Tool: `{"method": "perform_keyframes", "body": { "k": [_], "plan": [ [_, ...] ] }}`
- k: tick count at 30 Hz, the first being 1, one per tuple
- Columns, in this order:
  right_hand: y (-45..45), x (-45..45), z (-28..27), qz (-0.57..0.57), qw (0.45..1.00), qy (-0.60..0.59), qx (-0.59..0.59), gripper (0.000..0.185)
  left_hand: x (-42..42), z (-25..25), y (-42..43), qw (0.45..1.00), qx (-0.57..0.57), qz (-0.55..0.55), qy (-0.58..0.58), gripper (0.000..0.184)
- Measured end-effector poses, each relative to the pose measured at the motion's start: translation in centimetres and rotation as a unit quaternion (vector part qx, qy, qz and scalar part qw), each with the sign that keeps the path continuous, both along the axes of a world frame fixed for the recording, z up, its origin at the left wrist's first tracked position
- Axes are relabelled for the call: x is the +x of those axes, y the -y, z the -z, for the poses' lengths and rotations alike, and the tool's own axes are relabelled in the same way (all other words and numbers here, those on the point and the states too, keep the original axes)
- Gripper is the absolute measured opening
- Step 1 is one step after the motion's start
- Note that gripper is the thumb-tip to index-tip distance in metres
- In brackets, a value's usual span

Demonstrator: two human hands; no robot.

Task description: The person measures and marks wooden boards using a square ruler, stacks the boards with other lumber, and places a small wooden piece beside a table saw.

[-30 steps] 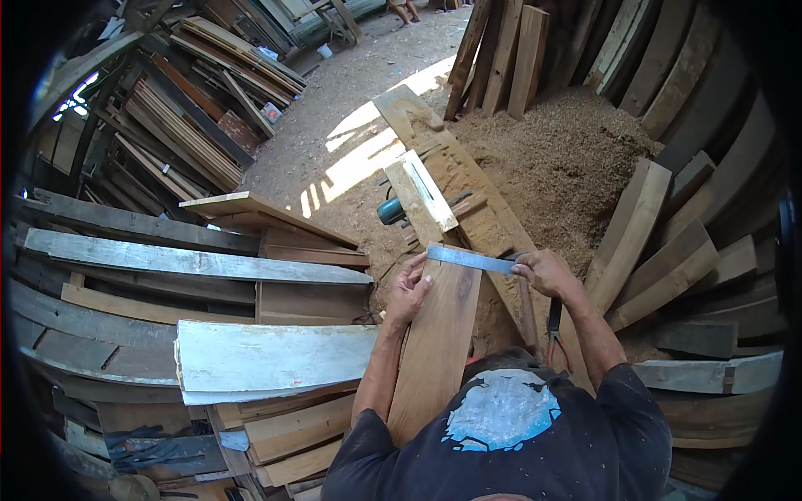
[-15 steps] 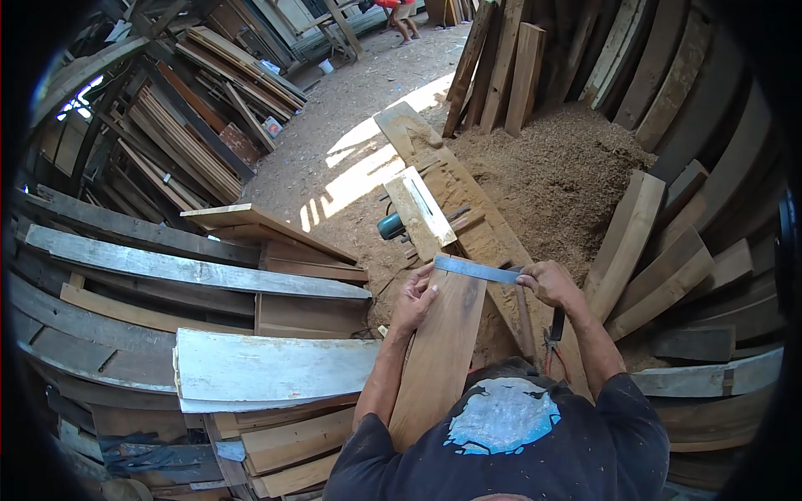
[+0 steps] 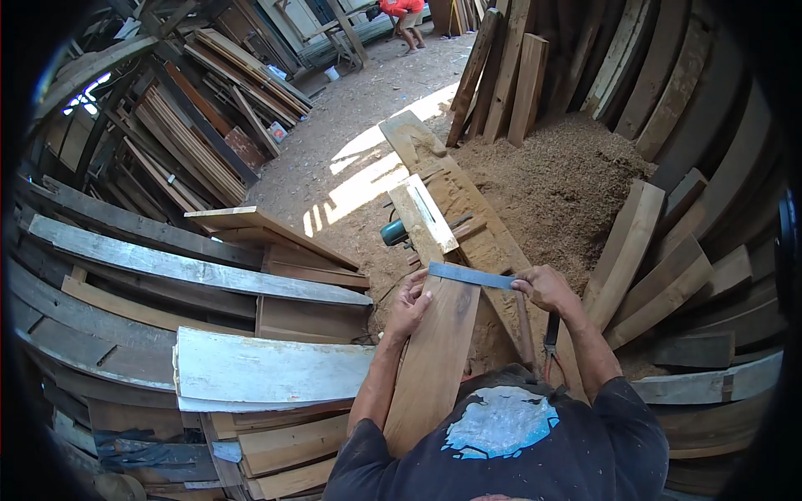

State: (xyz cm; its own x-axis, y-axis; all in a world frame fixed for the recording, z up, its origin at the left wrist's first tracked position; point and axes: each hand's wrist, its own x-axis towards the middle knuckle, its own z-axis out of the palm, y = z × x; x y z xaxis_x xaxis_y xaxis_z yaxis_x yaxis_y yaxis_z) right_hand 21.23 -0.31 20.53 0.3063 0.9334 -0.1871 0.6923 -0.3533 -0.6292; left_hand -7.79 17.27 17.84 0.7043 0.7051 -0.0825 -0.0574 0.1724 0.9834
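A flat metal ruler (image 3: 472, 275) lies crosswise over the far end of a brown wooden board (image 3: 434, 359). Its right end is pinched in my right hand (image 3: 543, 288), which is just off the board's right side. My left hand (image 3: 408, 307) grips the board's left edge near that end, thumb on top and the other fingers partly hidden. The board runs back toward my body between my forearms. Pliers with red handles (image 3: 551, 355) and a brown rod-like handle (image 3: 524, 326) are below my right hand.
A long sawdust-covered plank (image 3: 468, 200) bears a pale wood block (image 3: 422, 217) beside a green power tool (image 3: 393, 232). Sawdust (image 3: 576, 179) is heaped to the right. Stacked boards (image 3: 276, 367) flank both sides. A person in red (image 3: 403, 10) bends in the background.
The view has tilted slightly, so the surroundings sit a little lower. Both hands keep their holds, and the ruler stays across the board's end. More of the background person shows.
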Motion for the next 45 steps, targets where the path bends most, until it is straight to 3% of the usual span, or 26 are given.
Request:
{"method": "perform_keyframes", "body": {
  "k": [45],
  "plan": [
    [0.5,-1.2,1.2,-0.05,0.999,0.001,0.009,0.029,-2.5,-0.5,2.5,0.999,0.001,-0.041,0.001,0.054]
  ]
}}
